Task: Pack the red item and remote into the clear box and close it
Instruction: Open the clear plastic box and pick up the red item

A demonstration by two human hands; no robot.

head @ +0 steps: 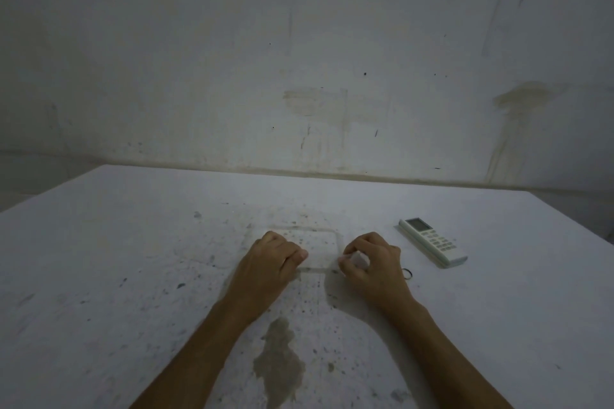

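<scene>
The clear box (317, 244) sits low in the middle of the frame on a white, speckled table (133, 259). It is so transparent that only its rounded rim and corners show as faint grey lines, with the table's dark specks visible straight through it. It looks shallow and roughly square with rounded corners; whether a lid is on it cannot be told.

The left hand (274, 259) is curled at the box's lower left corner, thumb and fingers closed against the near edge. The right hand (372, 259) is curled at the lower right corner, its fingers pinched around a pale, translucent bit at the box's edge, perhaps a clasp or a corner of the lid; which it is cannot be made out. Both bare forearms run up from the bottom of the frame.

The remote (432, 242) lies to the right of the centre, well apart from the box, face up and angled, white with a grey display at its far end and rows of pale buttons below. A small metal ring (407, 273) lies on the table just beside the right wrist. A brownish stain (279, 362) marks the table between the forearms. A scuffed white wall (299, 60) fills the upper half.
</scene>
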